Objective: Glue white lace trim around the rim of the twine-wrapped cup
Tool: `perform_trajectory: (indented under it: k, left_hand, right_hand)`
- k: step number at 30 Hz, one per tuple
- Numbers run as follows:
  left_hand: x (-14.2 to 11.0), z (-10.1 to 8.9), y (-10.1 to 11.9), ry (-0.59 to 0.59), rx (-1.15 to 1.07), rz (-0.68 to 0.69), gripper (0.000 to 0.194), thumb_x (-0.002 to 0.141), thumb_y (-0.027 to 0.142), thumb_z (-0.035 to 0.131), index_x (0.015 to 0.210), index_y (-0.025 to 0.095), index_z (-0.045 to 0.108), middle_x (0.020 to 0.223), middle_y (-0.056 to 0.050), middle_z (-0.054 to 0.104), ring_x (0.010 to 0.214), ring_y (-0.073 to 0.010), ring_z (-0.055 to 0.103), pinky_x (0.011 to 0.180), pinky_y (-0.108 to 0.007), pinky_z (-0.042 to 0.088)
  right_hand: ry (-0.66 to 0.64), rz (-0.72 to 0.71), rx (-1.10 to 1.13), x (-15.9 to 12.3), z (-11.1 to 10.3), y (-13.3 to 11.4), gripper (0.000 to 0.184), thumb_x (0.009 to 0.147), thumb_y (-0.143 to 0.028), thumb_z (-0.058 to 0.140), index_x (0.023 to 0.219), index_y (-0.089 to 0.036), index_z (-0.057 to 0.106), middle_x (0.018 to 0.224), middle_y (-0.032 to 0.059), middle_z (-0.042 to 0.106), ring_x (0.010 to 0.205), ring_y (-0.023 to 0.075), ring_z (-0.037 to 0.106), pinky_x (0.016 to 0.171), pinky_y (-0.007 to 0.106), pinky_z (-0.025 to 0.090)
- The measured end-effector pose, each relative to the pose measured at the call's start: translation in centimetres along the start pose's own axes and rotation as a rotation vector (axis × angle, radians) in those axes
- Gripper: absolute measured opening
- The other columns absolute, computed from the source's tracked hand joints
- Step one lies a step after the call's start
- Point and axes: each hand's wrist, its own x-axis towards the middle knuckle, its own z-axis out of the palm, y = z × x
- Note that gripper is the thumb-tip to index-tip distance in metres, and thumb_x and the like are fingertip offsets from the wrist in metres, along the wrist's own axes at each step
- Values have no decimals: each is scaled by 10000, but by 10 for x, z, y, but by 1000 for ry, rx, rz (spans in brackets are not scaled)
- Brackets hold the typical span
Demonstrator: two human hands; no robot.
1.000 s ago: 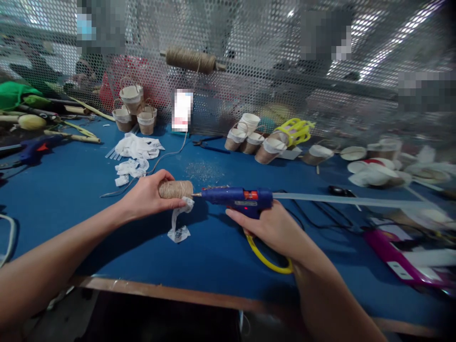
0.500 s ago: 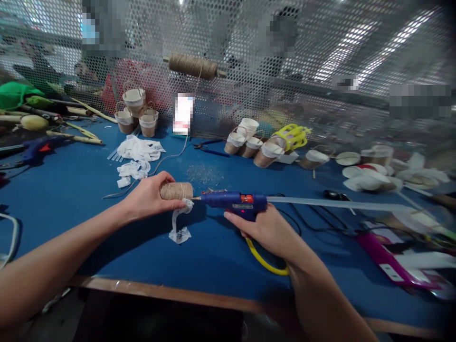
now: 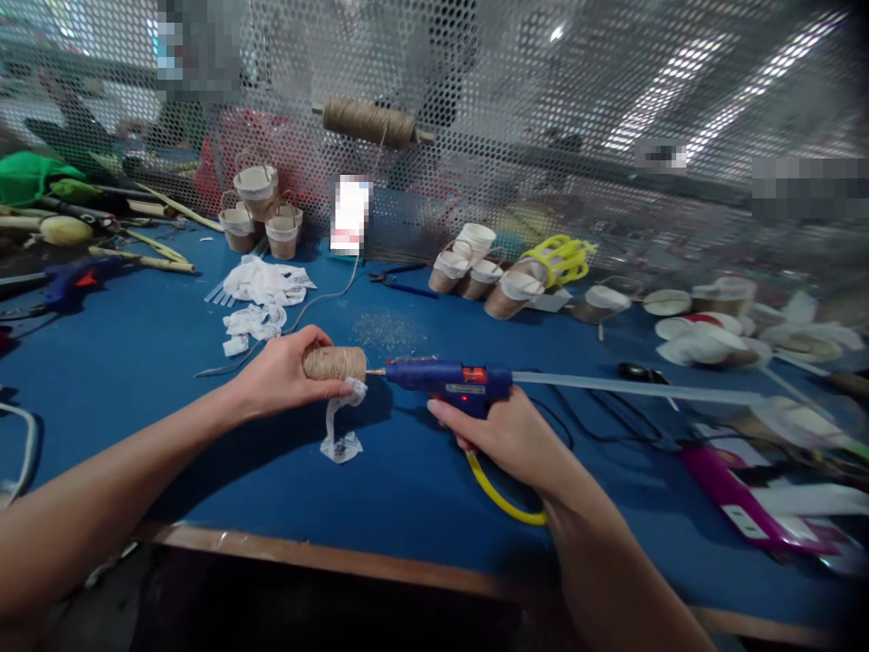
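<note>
My left hand [image 3: 289, 371] is closed around a small twine-wrapped cup [image 3: 336, 364] lying on its side, its right end toward the glue gun. From beneath my left thumb a strip of white lace [image 3: 341, 444] hangs down to the table. My right hand [image 3: 506, 421] grips a blue hot glue gun [image 3: 444, 380] with a small red light glowing on its body. The gun's metal nozzle points left, at or very close to the cup's end; contact is hard to make out. A long translucent glue stick [image 3: 625, 388] sticks out of the gun's back.
White lace pieces [image 3: 268, 282] lie left of centre. Several small basket-like cups [image 3: 254, 186] stand at the back. Pliers [image 3: 404, 285] lie near a phone [image 3: 349, 213]. A twine roll [image 3: 370, 122] hangs on the mesh. At right are cables and a magenta power strip [image 3: 747, 503].
The glue gun has drawn back slightly to the right, showing more of its nozzle at the cup's end. My left hand and the lace have barely moved.
</note>
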Motion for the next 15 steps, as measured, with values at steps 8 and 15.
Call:
perform_trajectory:
  k: [8, 15]
  left_hand:
    - [0, 1, -2, -28, -72, -28, 485, 634, 564, 617, 914, 178, 528, 761, -14, 582, 669, -162, 536, 595, -281, 417]
    - [-1, -1, 1, -38, -116, -92, 485, 648, 590, 594, 903, 182, 530, 750, -5, 561, 650, -148, 502, 593, -276, 402]
  right_hand:
    - [-105, -28, 102, 1, 1, 1, 283, 752, -419, 571, 668, -153, 618, 405, -42, 480, 390, 96, 479, 425, 225, 425]
    - [-149, -45, 168, 3, 3, 6, 303, 792, -428, 536, 734, -145, 629, 411, -55, 462, 386, 79, 449, 434, 212, 387]
